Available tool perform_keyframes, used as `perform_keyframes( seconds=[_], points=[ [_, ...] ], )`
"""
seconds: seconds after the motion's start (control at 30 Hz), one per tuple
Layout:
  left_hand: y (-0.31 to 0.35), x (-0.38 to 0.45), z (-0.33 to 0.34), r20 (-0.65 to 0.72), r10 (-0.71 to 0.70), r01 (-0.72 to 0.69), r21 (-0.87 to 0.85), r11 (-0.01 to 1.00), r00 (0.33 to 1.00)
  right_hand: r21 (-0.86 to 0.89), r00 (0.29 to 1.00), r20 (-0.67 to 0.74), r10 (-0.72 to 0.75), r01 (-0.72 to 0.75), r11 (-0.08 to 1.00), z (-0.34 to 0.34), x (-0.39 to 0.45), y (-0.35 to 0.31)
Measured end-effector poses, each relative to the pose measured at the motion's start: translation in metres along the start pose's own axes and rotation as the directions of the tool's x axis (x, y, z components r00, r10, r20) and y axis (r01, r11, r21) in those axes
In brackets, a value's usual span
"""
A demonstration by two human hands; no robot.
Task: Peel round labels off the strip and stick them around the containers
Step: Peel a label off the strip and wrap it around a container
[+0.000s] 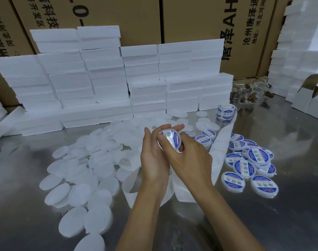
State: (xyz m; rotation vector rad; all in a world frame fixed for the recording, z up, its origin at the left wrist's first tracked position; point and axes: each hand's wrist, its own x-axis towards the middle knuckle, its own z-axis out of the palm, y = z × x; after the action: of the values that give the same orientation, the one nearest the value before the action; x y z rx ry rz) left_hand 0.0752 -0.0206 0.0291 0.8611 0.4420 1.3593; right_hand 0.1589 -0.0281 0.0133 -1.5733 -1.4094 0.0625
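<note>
While the left hand cups the container from below, face tilted toward the person, the right hand curls over its near rim, thumb pressing the label (already on, apparently); labelled containers lie just right.

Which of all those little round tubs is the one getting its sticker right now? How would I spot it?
Start at the shiny metal table, between the plain white tubs on one side and the blue-labelled tubs on the other. Above the middle, two hands meet. The tub they hold is the only one lifted off the table.
</note>
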Motion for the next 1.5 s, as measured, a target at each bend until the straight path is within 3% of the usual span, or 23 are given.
perform_keyframes(
  seconds=[0.17, 0.3, 0.43, 0.5, 0.57, 0.7, 0.8, 0.87, 0.93, 1.03, 1.1, 1.2, 1.33, 1.5],
  points=[
    [-0.003, 0.000, -0.002, -0.001, -0.019, 0.019, 0.047, 0.999, 1.000, 0.009, 0.999, -0.039, -0.010, 0.010, 1.000, -0.001, 0.002, 0.005],
    [-0.003, 0.001, 0.002, -0.052, -0.044, 0.046, 0.044, 0.998, 0.998, 0.028, 0.999, 0.006, 0.049, -0.050, 0.998, -0.001, 0.007, 0.014],
    [-0.006, 0.001, 0.005, -0.012, -0.036, 0.036, 0.069, 0.997, 0.999, 0.028, 0.998, 0.025, 0.056, -0.057, 0.998, -0.006, 0.008, 0.019],
    [-0.006, 0.000, 0.005, 0.010, -0.031, 0.030, 0.085, 0.996, 0.999, 0.037, 0.995, 0.082, 0.061, -0.065, 0.997, -0.008, 0.009, 0.021],
    [-0.008, 0.001, 0.005, 0.006, -0.036, 0.035, 0.120, 0.992, 0.999, 0.190, 0.974, 0.209, 0.090, -0.130, 0.973, -0.009, 0.012, 0.024],
    [-0.013, 0.004, 0.005, -0.083, -0.031, 0.055, 0.296, 0.954, 0.996, 0.278, 0.940, 0.326, 0.097, -0.194, 0.941, -0.016, 0.016, 0.031],
    [-0.015, 0.005, -0.002, -0.134, 0.061, 0.022, 0.542, 0.840, 0.989, 0.289, 0.941, 0.292, 0.170, -0.256, 0.922, -0.021, 0.019, 0.038],
    [-0.014, 0.003, -0.008, -0.167, 0.079, 0.041, 0.616, 0.787, 0.983, 0.291, 0.924, 0.236, 0.302, -0.364, 0.885, -0.024, 0.024, 0.044],
    [-0.012, 0.002, -0.012, -0.224, 0.089, 0.075, 0.629, 0.773, 0.970, 0.375, 0.864, 0.186, 0.468, -0.502, 0.779, -0.027, 0.031, 0.055],
    [-0.009, 0.004, -0.015, -0.307, 0.114, 0.098, 0.596, 0.797, 0.945, 0.626, 0.679, 0.268, 0.684, -0.662, 0.412, -0.033, 0.041, 0.077],
    [-0.009, 0.006, -0.017, -0.346, 0.120, 0.109, 0.576, 0.810, 0.931, 0.729, 0.573, 0.373, 0.729, -0.667, 0.151, -0.036, 0.045, 0.088],
    [-0.010, 0.008, -0.021, -0.390, 0.105, 0.148, 0.566, 0.811, 0.915, 0.806, 0.509, 0.437, 0.742, -0.588, -0.072, -0.039, 0.044, 0.098],
    [-0.011, 0.008, -0.025, -0.398, 0.086, 0.158, 0.542, 0.825, 0.913, 0.871, 0.493, 0.420, 0.762, -0.455, -0.186, -0.042, 0.040, 0.101],
    [-0.013, 0.011, -0.030, -0.398, 0.074, 0.159, 0.521, 0.839, 0.914, 0.865, 0.526, 0.408, 0.747, -0.485, -0.131, -0.043, 0.040, 0.099]
  ],
)
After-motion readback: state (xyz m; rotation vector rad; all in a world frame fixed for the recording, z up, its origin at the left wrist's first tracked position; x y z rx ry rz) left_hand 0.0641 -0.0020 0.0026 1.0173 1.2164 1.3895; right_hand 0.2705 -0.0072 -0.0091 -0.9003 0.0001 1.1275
